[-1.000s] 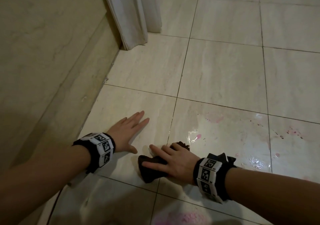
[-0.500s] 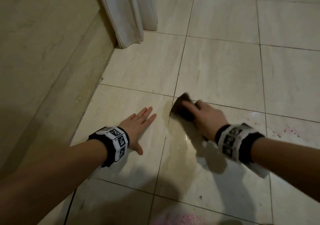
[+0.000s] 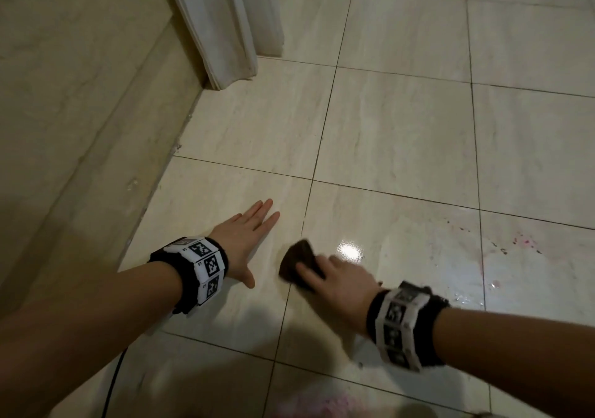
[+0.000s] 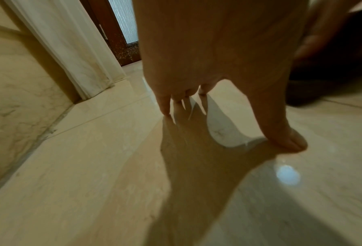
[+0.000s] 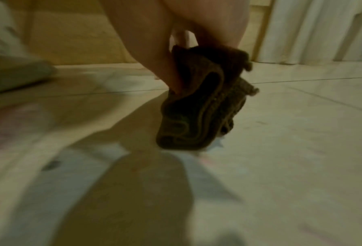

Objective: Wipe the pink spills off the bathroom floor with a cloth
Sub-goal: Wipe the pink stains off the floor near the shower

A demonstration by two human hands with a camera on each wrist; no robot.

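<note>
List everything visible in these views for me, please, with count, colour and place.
Cloth: one, dark brown, bunched on the wet tile under the right hand.
Pink spills: scattered specks and smears, right tile; a fainter pink patch at the near edge.
Floor tiles: many, cream, dark grout.
Wall: one, beige marble, left.
Door frame: one, white, far left corner.
Cable: one, black, near left.
Wrist bands: two, black with white markers.
Left hand: flat on the floor.
Right hand: grips the cloth.
</note>
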